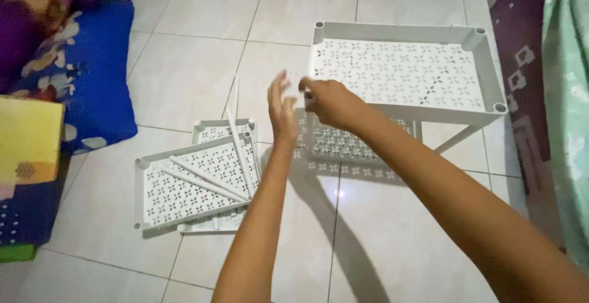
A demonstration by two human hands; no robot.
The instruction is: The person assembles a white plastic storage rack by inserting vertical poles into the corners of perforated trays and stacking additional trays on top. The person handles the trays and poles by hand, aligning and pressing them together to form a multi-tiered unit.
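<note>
White plastic shelf rack, partly assembled on a tiled floor.
Right hand (pixel 328 101) grips the near-left corner of the raised perforated top shelf (pixel 399 73); left hand (pixel 281 108) hovers beside it, fingers spread, holding nothing. Down-left of both hands lie two loose shelf trays (pixel 184 195) and unfitted white poles (pixel 205 177).

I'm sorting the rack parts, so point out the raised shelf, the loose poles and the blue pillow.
raised shelf (pixel 399 73), head view, middle of its patterned top.
loose poles (pixel 205 177), head view, midway along one pole lying on the flat shelf.
blue pillow (pixel 104 76), head view, plain blue part.
</note>
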